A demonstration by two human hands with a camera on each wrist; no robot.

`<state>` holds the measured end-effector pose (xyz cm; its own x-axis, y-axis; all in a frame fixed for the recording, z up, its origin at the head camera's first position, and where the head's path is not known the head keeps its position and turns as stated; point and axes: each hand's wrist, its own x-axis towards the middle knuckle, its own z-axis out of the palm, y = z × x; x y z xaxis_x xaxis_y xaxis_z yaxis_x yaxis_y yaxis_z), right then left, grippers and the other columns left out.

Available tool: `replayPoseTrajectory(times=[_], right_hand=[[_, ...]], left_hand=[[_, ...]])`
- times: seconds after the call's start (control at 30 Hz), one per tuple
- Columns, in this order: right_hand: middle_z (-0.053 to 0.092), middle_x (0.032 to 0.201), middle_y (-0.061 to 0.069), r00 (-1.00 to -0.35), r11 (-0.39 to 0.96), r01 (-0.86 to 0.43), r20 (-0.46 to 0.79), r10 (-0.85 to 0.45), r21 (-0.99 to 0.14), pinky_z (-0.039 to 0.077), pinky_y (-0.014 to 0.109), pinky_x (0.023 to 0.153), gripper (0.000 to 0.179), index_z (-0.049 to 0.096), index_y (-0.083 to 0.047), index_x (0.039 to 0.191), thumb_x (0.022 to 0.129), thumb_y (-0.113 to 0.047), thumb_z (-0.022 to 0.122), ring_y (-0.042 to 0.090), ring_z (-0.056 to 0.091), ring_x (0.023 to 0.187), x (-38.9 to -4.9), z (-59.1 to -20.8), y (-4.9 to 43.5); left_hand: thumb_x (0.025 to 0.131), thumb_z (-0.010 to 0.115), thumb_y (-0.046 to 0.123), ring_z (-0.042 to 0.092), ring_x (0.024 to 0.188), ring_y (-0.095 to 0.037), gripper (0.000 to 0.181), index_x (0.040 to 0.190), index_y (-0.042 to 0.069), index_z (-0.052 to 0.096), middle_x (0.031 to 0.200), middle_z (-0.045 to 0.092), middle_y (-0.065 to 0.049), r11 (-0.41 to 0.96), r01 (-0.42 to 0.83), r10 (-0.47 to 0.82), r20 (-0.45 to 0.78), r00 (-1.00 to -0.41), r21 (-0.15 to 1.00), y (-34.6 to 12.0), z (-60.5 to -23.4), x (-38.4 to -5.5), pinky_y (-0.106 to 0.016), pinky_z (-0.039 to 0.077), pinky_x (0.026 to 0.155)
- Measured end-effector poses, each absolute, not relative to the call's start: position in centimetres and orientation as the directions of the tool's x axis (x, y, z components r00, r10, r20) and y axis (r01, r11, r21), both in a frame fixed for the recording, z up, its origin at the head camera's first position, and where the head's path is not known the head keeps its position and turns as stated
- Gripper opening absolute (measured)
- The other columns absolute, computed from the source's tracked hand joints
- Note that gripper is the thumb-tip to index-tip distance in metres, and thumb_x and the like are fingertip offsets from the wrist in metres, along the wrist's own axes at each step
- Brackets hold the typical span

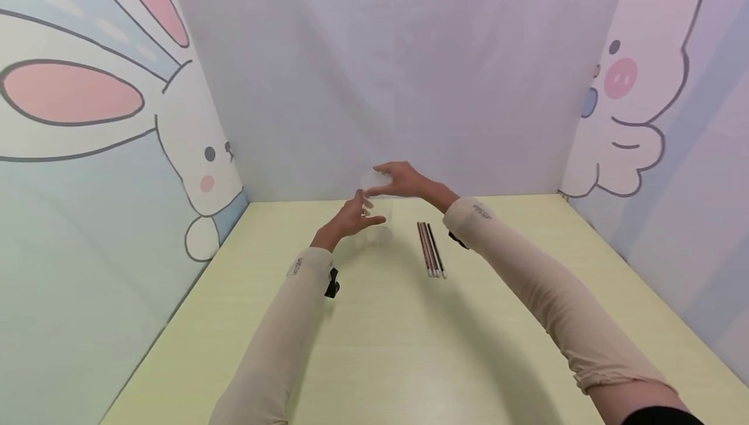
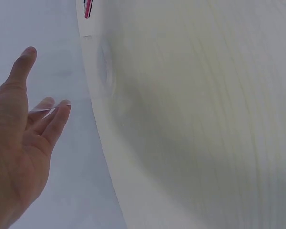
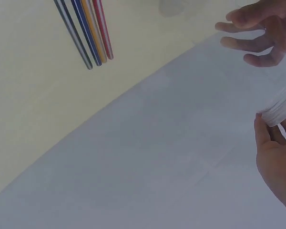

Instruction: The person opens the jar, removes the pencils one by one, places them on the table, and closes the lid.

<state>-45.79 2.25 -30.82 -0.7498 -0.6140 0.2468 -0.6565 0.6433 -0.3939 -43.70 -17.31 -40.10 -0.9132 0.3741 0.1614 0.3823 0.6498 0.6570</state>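
A clear plastic jar (image 2: 62,71), see-through and hard to make out, is held above the table by my left hand (image 1: 350,218). In the left wrist view the thumb lies along one side of it and the fingertips along the other. My right hand (image 1: 405,180) grips a white ridged lid (image 3: 279,110) between thumb and fingers, at the jar's upper end. Whether lid and jar touch is too faint to tell. Several pencils (image 1: 431,249) lie side by side on the table, right of the jar.
The pale yellow table (image 1: 363,347) ends at a plain grey backdrop (image 1: 398,74). Side panels printed with cartoon animals stand left (image 1: 88,230) and right (image 1: 679,217). Shadows of both arms fall across the tabletop.
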Motion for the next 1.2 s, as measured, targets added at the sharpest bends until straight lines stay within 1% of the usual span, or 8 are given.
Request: replayPoseTrajectory(times=[0.17,0.33,0.47,0.57,0.77,0.87,1.03,1.2], right_hand=[[0.048,0.142,0.014,-0.789,0.653,-0.610,0.270,-0.551,-0.449,0.046,0.043,0.096,0.071,0.043,-0.005,0.143,0.090,-0.050,0.061,0.028,0.054,0.120,-44.6,-30.6,3.0],[0.058,0.128,0.015,-0.795,0.657,-0.607,0.322,-0.514,-0.448,0.051,0.041,0.087,0.066,0.052,-0.002,0.135,0.089,-0.048,0.064,0.028,0.060,0.107,-44.6,-31.2,3.2],[0.057,0.125,0.015,-0.776,0.662,-0.629,0.381,-0.502,-0.409,0.050,0.041,0.086,0.071,0.055,-0.002,0.132,0.084,-0.052,0.068,0.029,0.057,0.109,-44.9,-31.7,2.6],[0.056,0.125,0.015,-0.772,0.656,-0.631,0.415,-0.481,-0.415,0.049,0.042,0.085,0.074,0.057,-0.002,0.130,0.080,-0.054,0.071,0.031,0.056,0.108,-45.2,-31.9,2.1],[0.059,0.126,0.012,-0.760,0.616,-0.649,0.427,-0.491,-0.447,0.051,0.039,0.083,0.063,0.059,-0.006,0.130,0.082,-0.045,0.073,0.028,0.059,0.107,-45.7,-32.5,1.9],[0.057,0.126,0.011,-0.792,0.673,-0.607,0.390,-0.470,-0.423,0.051,0.037,0.083,0.069,0.055,-0.008,0.134,0.083,-0.053,0.069,0.024,0.057,0.105,-45.6,-32.8,1.8],[0.051,0.119,0.013,-0.869,0.777,-0.480,0.346,-0.354,-0.409,0.049,0.041,0.081,0.085,0.055,-0.004,0.128,0.075,-0.070,0.064,0.025,0.052,0.098,-44.7,-32.8,1.4],[0.049,0.126,0.014,-0.853,0.781,-0.498,0.374,-0.364,-0.376,0.048,0.044,0.088,0.076,0.052,-0.006,0.132,0.079,-0.057,0.070,0.027,0.051,0.108,-44.3,-32.8,0.9]], left_hand=[[0.086,0.070,0.044,0.052,0.118,-0.031,0.079,0.139,0.007,0.025,0.131,0.050,-0.011,0.644,0.382,0.379,0.157,-0.912,0.663,-17.2,-40.1,-43.9,-0.045,0.046,0.095],[0.086,0.070,0.043,0.053,0.118,-0.032,0.077,0.137,0.008,0.026,0.132,0.050,-0.016,0.642,0.369,0.371,0.148,-0.917,0.672,-17.3,-39.8,-43.8,-0.045,0.045,0.095],[0.085,0.071,0.042,0.053,0.117,-0.034,0.077,0.137,0.007,0.026,0.133,0.050,-0.020,0.641,0.369,0.368,0.152,-0.917,0.674,-17.5,-39.7,-43.7,-0.046,0.045,0.095],[0.085,0.071,0.043,0.053,0.117,-0.034,0.080,0.138,0.005,0.024,0.131,0.050,-0.017,0.643,0.371,0.374,0.148,-0.916,0.670,-17.5,-39.9,-43.7,-0.045,0.045,0.094],[0.085,0.071,0.041,0.052,0.118,-0.033,0.083,0.140,0.002,0.023,0.131,0.050,-0.015,0.629,0.371,0.384,0.142,-0.912,0.683,-17.6,-40.4,-43.6,-0.045,0.045,0.095],[0.086,0.071,0.040,0.052,0.119,-0.034,0.084,0.142,0.001,0.022,0.131,0.050,-0.016,0.632,0.369,0.384,0.138,-0.913,0.681,-17.7,-40.4,-43.5,-0.046,0.045,0.096],[0.086,0.069,0.043,0.052,0.119,-0.035,0.082,0.141,0.003,0.023,0.130,0.051,-0.014,0.645,0.368,0.379,0.138,-0.915,0.670,-17.8,-40.4,-43.4,-0.047,0.045,0.096],[0.087,0.069,0.041,0.051,0.119,-0.035,0.078,0.139,0.006,0.023,0.130,0.050,-0.015,0.641,0.374,0.387,0.138,-0.912,0.670,-17.7,-40.3,-43.5,-0.046,0.045,0.096]])
